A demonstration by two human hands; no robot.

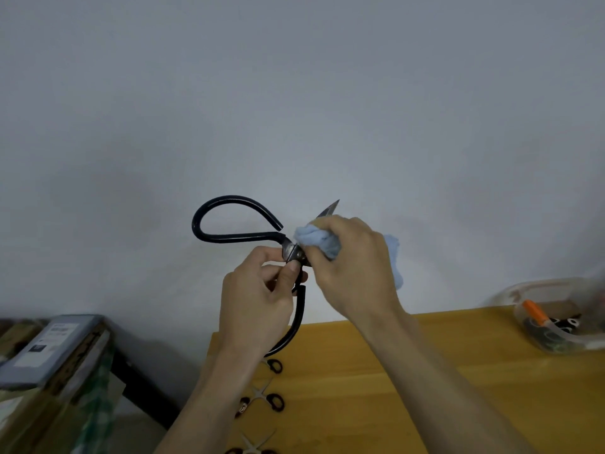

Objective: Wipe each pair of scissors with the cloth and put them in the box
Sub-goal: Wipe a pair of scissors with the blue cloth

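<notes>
From the head view, my left hand (pixel 258 299) pinches the big black scissors (pixel 235 235) at the pivot, holding them up in front of the pale wall above the back edge of the wooden table (pixel 376 388), one loop handle rising to the left and the other curving down behind my fingers. My right hand (pixel 353 267) clutches the bunched light-blue cloth (pixel 314 239) around the blades, whose tip pokes out above it. Small scissors (pixel 273 399) lie along the table's left edge, and the clear box (pixel 556 317), holding an orange-handled pair, sits at its back right corner.
</notes>
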